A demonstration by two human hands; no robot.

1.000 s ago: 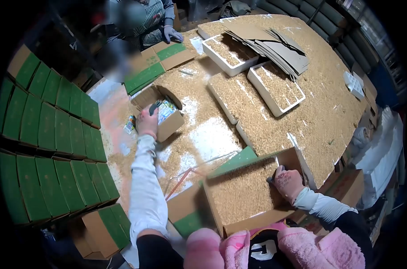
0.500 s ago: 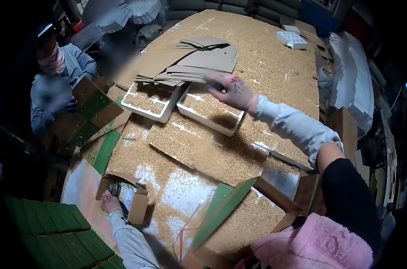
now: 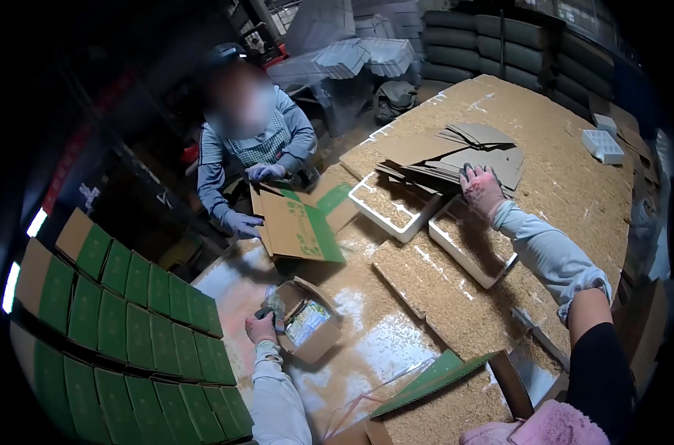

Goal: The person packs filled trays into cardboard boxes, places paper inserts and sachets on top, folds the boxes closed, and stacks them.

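Observation:
My right hand (image 3: 482, 193), in a pink glove with dark fingertips, has its fingers bent over the near edge of a stack of cardboard sheets (image 3: 433, 159). The thumb is hidden. At the left side of a small open carton (image 3: 318, 345), my left hand (image 3: 261, 326) is closed, its fingertips curled beside a small translucent thing; what it grips is unclear. Colourful packets (image 3: 306, 323) lie inside this carton. In front of me stands a larger open box (image 3: 511, 382) with a green flap and wood shavings inside.
Shavings cover much of the table (image 3: 574, 193). White foam trays (image 3: 405, 231) of shavings sit below the sheets. Green-and-brown boxes (image 3: 133, 326) are stacked at left. Across the table, a co-worker in blue gloves (image 3: 242, 222) handles a green-and-brown box (image 3: 300, 226). A white foam piece (image 3: 602, 146) lies far right.
My right hand has left the large box and reached the cardboard stack. My left hand has come out to the small carton's side. The co-worker's box has turned, and the view has shifted.

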